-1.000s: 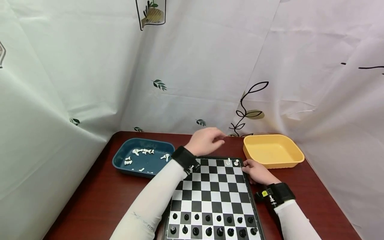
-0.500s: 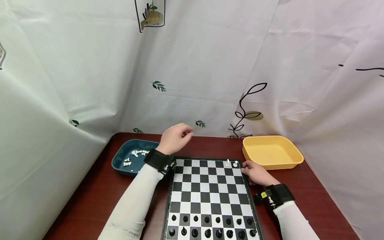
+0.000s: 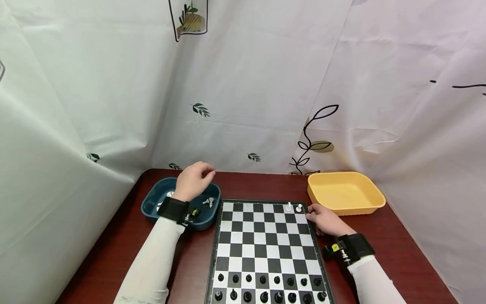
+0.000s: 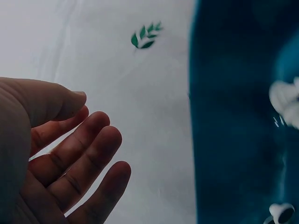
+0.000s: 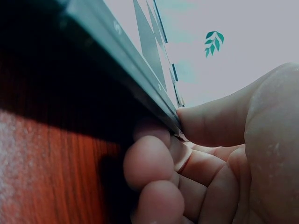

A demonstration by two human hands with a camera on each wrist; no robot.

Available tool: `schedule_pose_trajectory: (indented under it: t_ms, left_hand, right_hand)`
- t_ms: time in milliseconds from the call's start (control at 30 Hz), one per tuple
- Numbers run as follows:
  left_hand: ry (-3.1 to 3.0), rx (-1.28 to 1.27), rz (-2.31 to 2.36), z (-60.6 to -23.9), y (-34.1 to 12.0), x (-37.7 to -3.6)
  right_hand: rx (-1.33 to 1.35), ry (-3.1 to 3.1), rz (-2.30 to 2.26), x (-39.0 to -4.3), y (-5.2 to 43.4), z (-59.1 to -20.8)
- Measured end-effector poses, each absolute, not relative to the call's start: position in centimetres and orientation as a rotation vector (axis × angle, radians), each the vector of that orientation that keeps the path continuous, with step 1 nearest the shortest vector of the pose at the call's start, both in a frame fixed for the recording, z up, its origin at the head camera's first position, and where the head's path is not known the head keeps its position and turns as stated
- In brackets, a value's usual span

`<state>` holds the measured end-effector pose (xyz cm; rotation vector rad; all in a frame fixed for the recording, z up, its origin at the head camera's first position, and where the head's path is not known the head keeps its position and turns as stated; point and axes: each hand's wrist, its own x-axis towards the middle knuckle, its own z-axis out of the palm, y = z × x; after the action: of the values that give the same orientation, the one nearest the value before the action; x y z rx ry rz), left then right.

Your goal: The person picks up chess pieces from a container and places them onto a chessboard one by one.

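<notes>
My left hand (image 3: 193,180) hovers over the blue tray (image 3: 210,221), which holds several white chess pieces (image 3: 208,202). In the left wrist view its fingers (image 4: 100,144) are loosely bent, with nothing between them and the thumb. My right hand (image 3: 327,219) grips the right edge of the chessboard (image 3: 265,238) near its far corner; in the right wrist view the thumb is on top and fingers curl beneath the rim. Two white pieces (image 3: 294,207) stand at the board's far right corner. Two rows of black chess pieces (image 3: 278,297) stand along the near side.
A yellow tray (image 3: 346,192) sits on the table behind and right of the board, close to my right hand. The dark red wooden table (image 3: 114,249) ends at white patterned cloth (image 3: 243,84) hanging at the back and sides.
My left hand has moved left from above the board's far side to over the blue tray. The right hand keeps its grip on the board's edge.
</notes>
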<state>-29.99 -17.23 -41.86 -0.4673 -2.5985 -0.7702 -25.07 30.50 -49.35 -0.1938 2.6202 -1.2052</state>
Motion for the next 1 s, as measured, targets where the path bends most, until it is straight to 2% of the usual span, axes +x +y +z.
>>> schedule_pose_trajectory:
  t_ms: [400, 1000]
  left_hand:
    - [-2.742, -0.481, -0.728, -43.3, -19.8, -30.2]
    - [-2.940, -0.626, -0.670, -44.1, -19.6, -29.9]
  right_hand:
    - [-0.166, 2.615, -1.217, -24.8, 30.1, -48.9]
    - [-0.127, 2.639, -1.205, -24.5, 29.9, -49.2]
